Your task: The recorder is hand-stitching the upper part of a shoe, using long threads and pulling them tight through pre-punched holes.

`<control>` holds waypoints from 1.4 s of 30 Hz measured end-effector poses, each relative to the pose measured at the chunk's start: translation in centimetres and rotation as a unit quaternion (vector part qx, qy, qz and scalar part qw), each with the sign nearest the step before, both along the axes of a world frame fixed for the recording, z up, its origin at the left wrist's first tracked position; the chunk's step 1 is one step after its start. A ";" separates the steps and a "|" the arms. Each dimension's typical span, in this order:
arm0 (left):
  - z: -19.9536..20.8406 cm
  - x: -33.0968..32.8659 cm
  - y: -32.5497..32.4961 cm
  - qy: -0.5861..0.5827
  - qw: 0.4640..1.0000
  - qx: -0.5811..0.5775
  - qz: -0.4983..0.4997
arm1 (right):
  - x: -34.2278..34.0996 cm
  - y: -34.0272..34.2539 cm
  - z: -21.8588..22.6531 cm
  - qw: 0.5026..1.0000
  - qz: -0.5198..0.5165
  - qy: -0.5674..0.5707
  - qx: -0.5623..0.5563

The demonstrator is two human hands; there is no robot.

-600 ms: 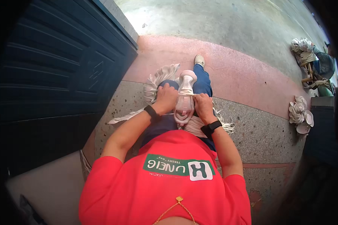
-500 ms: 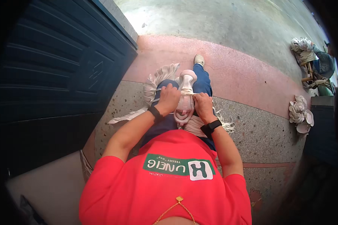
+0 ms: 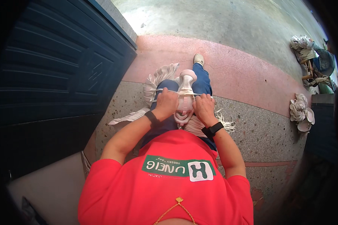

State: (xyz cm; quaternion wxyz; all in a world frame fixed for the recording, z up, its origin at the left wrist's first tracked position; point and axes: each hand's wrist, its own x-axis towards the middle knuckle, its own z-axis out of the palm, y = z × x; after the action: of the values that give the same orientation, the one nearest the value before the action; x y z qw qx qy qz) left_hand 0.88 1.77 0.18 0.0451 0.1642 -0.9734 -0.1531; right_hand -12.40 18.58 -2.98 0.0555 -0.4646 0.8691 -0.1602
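A pale pink and white sneaker point(image 3: 185, 99) rests between my thighs, its rounded pink end pointing away from me. Across it runs a thin white shoelace point(image 3: 178, 91), stretched taut to both sides. My left hand point(image 3: 166, 102) is closed on the lace at the shoe's left side, and my right hand point(image 3: 204, 108) pinches it on the right. The lace ends are partly hidden by my fingers. Over my left knee lies a fanned bundle of whitish pieces point(image 3: 162, 75). A bunch of loose white laces point(image 3: 225, 123) hangs beside my right thigh.
Left of me stands a dark blue panelled door point(image 3: 64, 67). On the speckled floor at right sits a pile of pale pieces point(image 3: 301, 112). Farther off, more whitish bundles point(image 3: 302, 43) rest by a wooden-framed seat point(image 3: 308, 75). My outstretched foot wears a light shoe point(image 3: 198, 59).
Both hands have shifted slightly toward me, the right one also a little outward. The lace now shows as a taut line across the shoe.
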 end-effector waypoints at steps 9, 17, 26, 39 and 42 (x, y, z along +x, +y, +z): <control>2.8 -8.9 -1.8 -0.124 0.978 0.140 -0.087 | -0.6 0.7 -1.5 0.987 -0.021 -0.131 -0.091; -0.1 -9.8 -2.2 -0.132 0.974 0.089 -0.159 | -0.3 0.0 -1.6 0.979 -0.006 -0.117 -0.165; 2.8 -10.9 -4.9 -0.078 0.794 0.601 0.043 | -1.8 -1.5 1.2 0.980 0.150 0.100 -0.086; 1.2 -11.6 -0.6 -0.084 0.951 0.291 -0.068 | -12.7 13.5 34.0 0.737 0.054 -0.126 -0.662; 0.9 -9.0 -2.5 -0.069 0.970 0.228 -0.042 | -13.8 14.8 32.5 0.701 -0.017 -0.153 -0.697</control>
State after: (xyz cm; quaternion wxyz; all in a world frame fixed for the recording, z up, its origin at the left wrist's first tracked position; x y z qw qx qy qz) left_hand -8.15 -0.76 1.05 -0.0674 0.1394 -0.9195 -0.3613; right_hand -26.19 33.42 29.51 -0.1545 -0.3249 0.4968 -0.7898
